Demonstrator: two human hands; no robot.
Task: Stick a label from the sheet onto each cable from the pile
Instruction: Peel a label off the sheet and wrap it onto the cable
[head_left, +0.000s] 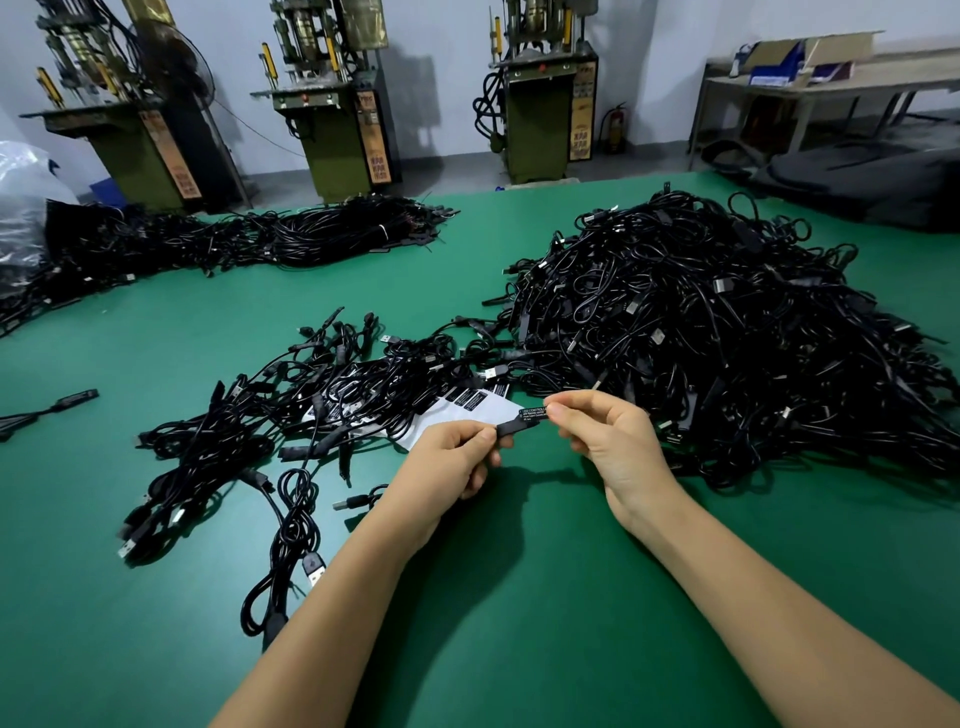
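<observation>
My left hand (457, 457) pinches the black controller block of a cable (511, 429) above the green table. My right hand (602, 431) holds a small black label (534, 413) with white print by thumb and forefinger, its free end resting on the block. The white label sheet (483, 413) lies flat just behind my hands, partly covered by cables, with black labels still on it. A big pile of black cables (727, 332) rises to the right. A looser spread of cables (291, 415) lies to the left.
The green table (519, 597) spreads wide in front of me. More bundled cables (234, 244) lie at the far left, next to a plastic bag (21, 208). Green machines (332, 93) stand behind the table. A workbench with a cardboard box (810, 57) is at the back right.
</observation>
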